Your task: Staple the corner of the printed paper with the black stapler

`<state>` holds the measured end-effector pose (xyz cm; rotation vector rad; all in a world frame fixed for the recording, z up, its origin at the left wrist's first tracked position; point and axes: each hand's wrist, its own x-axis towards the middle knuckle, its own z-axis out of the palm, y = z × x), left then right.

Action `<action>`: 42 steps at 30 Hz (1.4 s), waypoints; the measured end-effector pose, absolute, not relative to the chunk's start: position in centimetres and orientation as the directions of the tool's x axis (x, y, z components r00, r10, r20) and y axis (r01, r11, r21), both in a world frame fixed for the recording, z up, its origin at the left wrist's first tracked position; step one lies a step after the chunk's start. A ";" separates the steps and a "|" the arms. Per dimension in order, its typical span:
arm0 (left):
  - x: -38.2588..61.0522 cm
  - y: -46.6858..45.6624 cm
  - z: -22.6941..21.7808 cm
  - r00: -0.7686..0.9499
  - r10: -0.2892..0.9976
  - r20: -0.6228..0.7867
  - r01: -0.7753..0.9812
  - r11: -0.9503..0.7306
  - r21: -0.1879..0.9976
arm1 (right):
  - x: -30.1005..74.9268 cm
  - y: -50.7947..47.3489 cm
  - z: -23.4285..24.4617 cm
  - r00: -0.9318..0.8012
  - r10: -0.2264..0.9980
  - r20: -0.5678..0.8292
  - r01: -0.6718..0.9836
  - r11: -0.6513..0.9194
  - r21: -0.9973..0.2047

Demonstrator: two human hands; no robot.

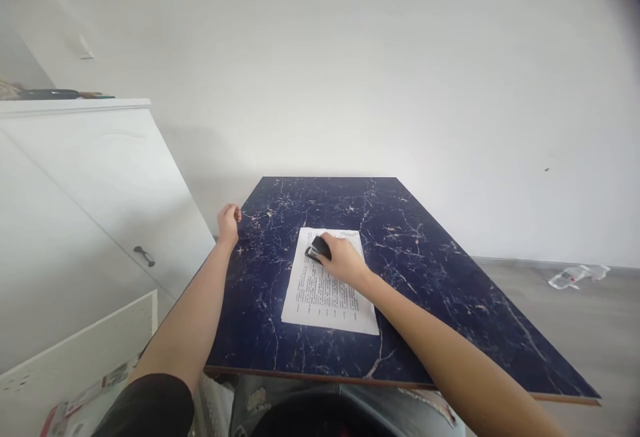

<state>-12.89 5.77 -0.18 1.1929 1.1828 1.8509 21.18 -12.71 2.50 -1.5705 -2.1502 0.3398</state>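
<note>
A printed sheet of paper (330, 300) lies on a dark blue marbled table (425, 304), one short side towards me. My right hand (343, 257) is closed around a small black stapler (319, 248), held over the upper left part of the sheet. Part of the stapler is hidden by my fingers, and I cannot tell whether it touches the paper. At the table's left edge is my left hand (229, 222), its fingers curled in loosely with nothing visible in them.
To the left stands a white cabinet (90, 177) with a dark handle (145, 256) and items on top. A white wall rises behind the table. On the floor at right lies a clear plastic wrapper (575, 277). My legs are under the near table edge.
</note>
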 end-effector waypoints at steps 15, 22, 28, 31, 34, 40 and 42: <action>2.9 -1.9 0.4 0.650 0.647 0.398 0.544 -0.762 0.351 | 40.8 -9.3 3.8 -0.070 0.979 0.190 0.960 0.117 -0.253; 6.1 -5.6 -0.1 0.791 0.557 0.254 0.517 -0.829 0.212 | 40.6 -8.6 2.2 -0.178 0.974 0.141 0.939 0.211 -0.271; 8.0 -8.0 -0.8 0.834 0.551 0.025 0.531 -0.814 0.233 | 38.8 -8.2 1.3 -0.116 0.974 0.194 0.951 0.166 -0.262; 8.0 -7.4 -1.2 0.819 0.573 -0.019 0.560 -0.793 0.237 | 38.3 -8.1 1.2 -0.121 0.976 0.184 0.955 0.164 -0.246; 7.6 -6.4 -1.1 0.776 0.631 0.003 0.614 -0.757 0.226 | 38.2 -8.1 1.2 -0.127 0.976 0.178 0.952 0.170 -0.253; 8.3 -8.0 -0.8 0.741 0.628 0.237 0.611 -0.777 0.149 | 38.4 -8.2 1.2 -0.121 0.976 0.182 0.952 0.166 -0.258; 9.1 -9.5 -1.1 0.725 0.643 0.248 0.620 -0.766 0.172 | 38.3 -8.2 1.3 -0.115 0.976 0.183 0.953 0.161 -0.257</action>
